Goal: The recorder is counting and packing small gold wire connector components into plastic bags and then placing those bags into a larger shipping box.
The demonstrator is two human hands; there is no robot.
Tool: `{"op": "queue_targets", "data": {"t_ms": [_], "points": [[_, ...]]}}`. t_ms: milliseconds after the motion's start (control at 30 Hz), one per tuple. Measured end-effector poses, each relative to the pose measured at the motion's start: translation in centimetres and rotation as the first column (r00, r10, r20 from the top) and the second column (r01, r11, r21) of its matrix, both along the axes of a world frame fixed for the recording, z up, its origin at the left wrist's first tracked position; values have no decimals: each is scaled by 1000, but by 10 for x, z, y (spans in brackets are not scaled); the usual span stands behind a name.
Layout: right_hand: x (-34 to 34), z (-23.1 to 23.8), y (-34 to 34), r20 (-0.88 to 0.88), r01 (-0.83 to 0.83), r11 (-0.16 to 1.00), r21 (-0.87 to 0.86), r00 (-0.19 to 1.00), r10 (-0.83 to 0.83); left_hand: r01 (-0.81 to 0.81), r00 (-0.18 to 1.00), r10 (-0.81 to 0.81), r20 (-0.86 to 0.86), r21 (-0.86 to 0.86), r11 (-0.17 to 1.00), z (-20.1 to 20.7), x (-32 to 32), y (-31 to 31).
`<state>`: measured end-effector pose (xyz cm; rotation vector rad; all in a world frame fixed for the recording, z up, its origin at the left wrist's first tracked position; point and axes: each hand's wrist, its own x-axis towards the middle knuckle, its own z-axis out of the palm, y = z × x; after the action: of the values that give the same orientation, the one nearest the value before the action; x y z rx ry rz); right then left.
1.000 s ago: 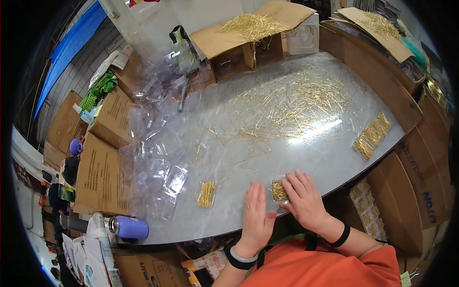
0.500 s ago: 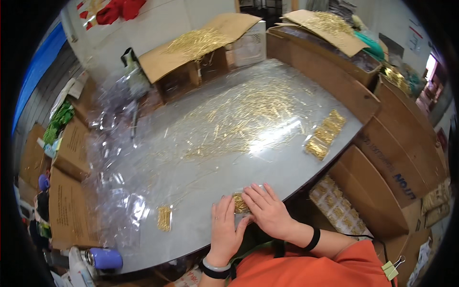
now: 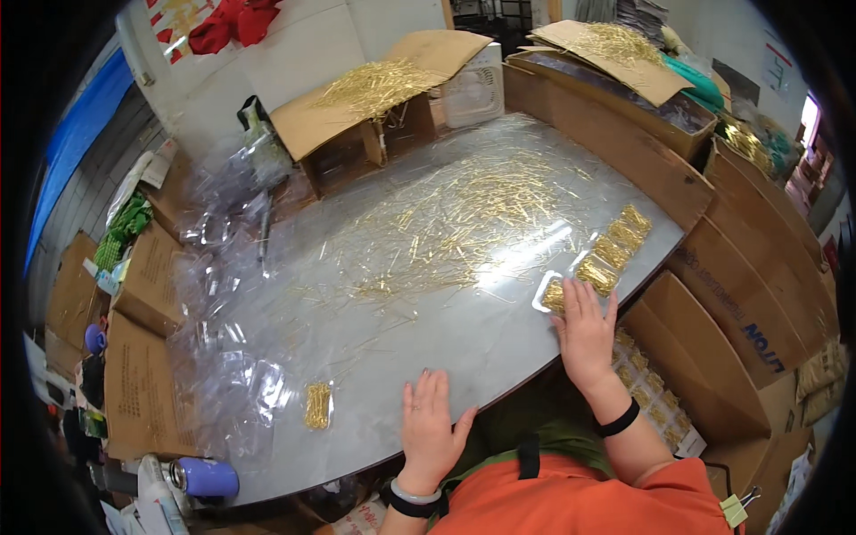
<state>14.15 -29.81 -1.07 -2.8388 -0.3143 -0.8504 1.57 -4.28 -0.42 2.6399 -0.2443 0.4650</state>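
Observation:
My right hand [image 3: 588, 343] reaches to the right side of the grey table, fingers stretched out over the near end of a small clear packet of thin gold-coloured pins [image 3: 554, 295]. This packet lies flat, at the near end of a row of similar packets [image 3: 613, 250]. My left hand [image 3: 430, 426] rests flat near the table's front edge, fingers extended, with nothing in it. To its left lies another small bundle of gold pins [image 3: 317, 406], apparently in clear film. A wide heap of loose gold pins [image 3: 473, 214] covers the middle and back of the table [image 3: 383, 343].
Clear plastic bags [image 3: 236, 357] spread along the left side, near a purple can [image 3: 207, 478]. A cardboard shelf [image 3: 303, 120] holding more pins stands at the back. Cardboard walls [image 3: 615, 143] border the right; below the edge, an open box [image 3: 704, 348] sits beside rows of packets.
My right hand has moved right and away from me, and the packet formerly between both hands now lies by the row. My left hand has stayed near the front edge, lying flat.

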Motion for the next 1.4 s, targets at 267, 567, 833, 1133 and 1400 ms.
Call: {"op": "queue_targets", "data": {"t_ms": [267, 567, 833, 1133, 1400], "points": [[-7, 10, 8, -49, 21, 1000, -3, 999, -21, -66, 997, 65, -34, -50, 997, 10, -18, 21], [-14, 59, 114, -371, -677, 722, 139, 641, 672, -562, 822, 569, -11, 140, 815, 12, -58, 115], [66, 21, 213, -466, -801, 599, 5, 528, 710, -482, 864, 493, -104, 113, 869, 18, -69, 86], [-36, 37, 139, -474, -851, 525, 3, 461, 750, -419, 899, 426, -107, 79, 905, 15, -71, 84], [-43, 27, 122, -373, -670, 741, 42, 678, 633, -393, 912, 398, 99, -63, 917, 12, -64, 68]]}}
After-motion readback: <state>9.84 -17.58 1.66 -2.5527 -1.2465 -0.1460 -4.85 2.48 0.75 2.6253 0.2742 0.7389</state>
